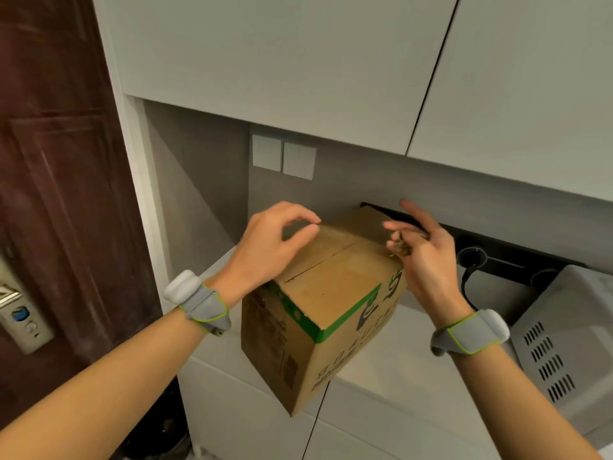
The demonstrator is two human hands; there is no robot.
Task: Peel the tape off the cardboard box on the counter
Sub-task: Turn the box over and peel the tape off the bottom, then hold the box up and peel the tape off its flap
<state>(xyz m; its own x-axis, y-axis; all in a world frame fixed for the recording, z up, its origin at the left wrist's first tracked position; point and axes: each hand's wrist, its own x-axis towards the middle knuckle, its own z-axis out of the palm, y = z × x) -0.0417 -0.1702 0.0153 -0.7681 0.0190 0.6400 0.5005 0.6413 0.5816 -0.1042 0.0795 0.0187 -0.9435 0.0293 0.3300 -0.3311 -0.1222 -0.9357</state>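
A brown cardboard box [326, 303] with green edge stripes and printed text stands on the white counter [391, 346], one corner past the front edge. Its top flaps lie closed with a bare seam between them. My left hand [275, 244] rests on the box's far left top edge, fingers curled and pinched together at the edge. My right hand [421, 247] hovers over the far right top corner, its fingers closed around a crumpled brownish wad that looks like tape [403, 249]. Both wrists wear grey bands.
A white appliance with vent slots [564, 330] stands on the counter at the right. A black socket strip with a plugged cable [474, 260] runs along the wall behind the box. White upper cabinets [298, 61] hang overhead. A dark wooden door [56, 194] is at the left.
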